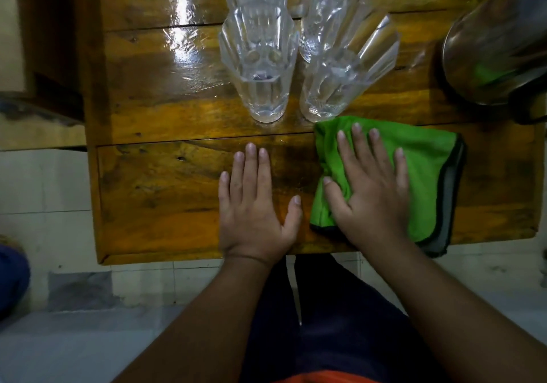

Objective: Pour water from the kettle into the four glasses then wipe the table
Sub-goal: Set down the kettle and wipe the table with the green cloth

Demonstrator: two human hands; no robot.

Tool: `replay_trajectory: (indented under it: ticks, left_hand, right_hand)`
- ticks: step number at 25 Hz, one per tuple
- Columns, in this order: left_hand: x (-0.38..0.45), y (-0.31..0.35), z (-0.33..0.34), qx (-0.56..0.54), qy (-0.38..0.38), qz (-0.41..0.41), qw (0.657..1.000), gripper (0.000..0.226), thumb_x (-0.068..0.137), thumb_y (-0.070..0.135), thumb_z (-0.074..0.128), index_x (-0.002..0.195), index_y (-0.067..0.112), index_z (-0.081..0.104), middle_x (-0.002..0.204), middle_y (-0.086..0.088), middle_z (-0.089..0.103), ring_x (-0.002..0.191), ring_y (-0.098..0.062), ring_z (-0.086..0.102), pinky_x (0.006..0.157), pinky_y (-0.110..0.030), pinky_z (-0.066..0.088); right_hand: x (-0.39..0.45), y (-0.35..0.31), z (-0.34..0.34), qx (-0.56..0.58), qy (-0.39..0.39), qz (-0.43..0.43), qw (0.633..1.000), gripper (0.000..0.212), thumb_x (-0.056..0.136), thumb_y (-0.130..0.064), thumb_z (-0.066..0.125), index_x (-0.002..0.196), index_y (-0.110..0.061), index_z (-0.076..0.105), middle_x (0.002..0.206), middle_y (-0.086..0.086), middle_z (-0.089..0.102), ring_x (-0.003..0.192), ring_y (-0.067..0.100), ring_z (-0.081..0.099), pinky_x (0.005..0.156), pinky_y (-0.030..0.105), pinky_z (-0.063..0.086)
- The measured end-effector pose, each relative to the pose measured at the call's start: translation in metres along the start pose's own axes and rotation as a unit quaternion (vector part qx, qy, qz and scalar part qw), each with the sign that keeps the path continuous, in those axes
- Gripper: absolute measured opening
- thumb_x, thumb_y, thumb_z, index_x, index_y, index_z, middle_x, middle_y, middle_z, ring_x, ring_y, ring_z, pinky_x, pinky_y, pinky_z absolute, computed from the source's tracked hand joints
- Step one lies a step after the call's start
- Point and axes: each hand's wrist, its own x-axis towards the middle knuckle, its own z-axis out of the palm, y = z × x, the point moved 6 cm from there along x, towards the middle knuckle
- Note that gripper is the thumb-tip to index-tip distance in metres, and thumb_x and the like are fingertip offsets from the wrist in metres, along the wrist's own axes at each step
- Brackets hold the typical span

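Wiping stage now, by the look of it: on the glossy brown wooden worktop (165,193) the left hand (254,214) lies flat and empty, fingers together, bracing. Behind it stand the four clear ribbed glasses (260,65), apparently holding water. The right hand (373,187) presses the folded green microfibre cloth (426,175), fingers spread. The steel kettle (497,45) sits far right. Next move, probably: sweep leftward, skirting the glass bases.

Four glasses (299,42) clustered on table (165,193) at 12 o'clock. Kettle (497,48) at 2 o'clock, well apart. Cloth (426,175) just before right-hand glasses, under right hand (373,199). Left hand (254,214) flat on table, beside cloth at its 9 o'clock.
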Motion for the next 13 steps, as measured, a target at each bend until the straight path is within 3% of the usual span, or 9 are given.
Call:
replay_trajectory:
  ticks: [5, 8, 11, 13]
  left_hand:
    - [-0.001, -0.003, -0.002, -0.046, -0.008, 0.0, 0.999, 0.08, 0.089, 0.047, 0.041, 0.157, 0.01, 0.02, 0.166, -0.007, 0.012, 0.154, -0.021, 0.005, 0.123, -0.046, 0.006]
    - [0.0, -0.004, -0.006, -0.088, -0.02, 0.0, 0.996, 0.077, 0.09, 0.046, 0.034, 0.157, 0.011, 0.019, 0.166, -0.005, 0.01, 0.154, -0.018, 0.002, 0.123, -0.043, 0.003]
    - [-0.004, -0.012, -0.018, -0.151, -0.019, 0.024, 0.988, 0.075, 0.09, 0.041, 0.04, 0.157, 0.011, 0.021, 0.166, -0.004, 0.014, 0.154, -0.017, 0.004, 0.123, -0.04, 0.004]
    - [-0.003, -0.042, -0.03, -0.112, 0.002, 0.016, 0.994, 0.076, 0.091, 0.037, 0.047, 0.157, 0.011, 0.019, 0.166, -0.004, 0.014, 0.154, -0.018, 0.004, 0.124, -0.039, 0.004]
  right_hand:
    - [-0.047, -0.018, 0.018, -0.035, -0.018, -0.044, 0.998, 0.072, 0.094, -0.052, 0.043, 0.159, -0.026, 0.023, 0.168, -0.001, 0.014, 0.156, 0.018, 0.007, 0.124, 0.052, 0.005]
    - [-0.028, -0.036, 0.017, -0.015, -0.007, -0.027, 1.0, 0.073, 0.093, -0.053, 0.042, 0.158, -0.027, 0.023, 0.169, -0.001, 0.016, 0.156, 0.02, 0.009, 0.124, 0.053, 0.005]
    - [-0.015, -0.048, 0.015, -0.003, 0.008, -0.012, 1.0, 0.073, 0.094, -0.052, 0.041, 0.159, -0.027, 0.02, 0.169, -0.002, 0.015, 0.156, 0.02, 0.008, 0.124, 0.053, 0.004]
    - [-0.03, -0.047, 0.018, -0.004, -0.002, -0.026, 1.0, 0.07, 0.095, -0.051, 0.041, 0.159, -0.027, 0.022, 0.169, -0.003, 0.016, 0.156, 0.02, 0.008, 0.124, 0.053, 0.004]
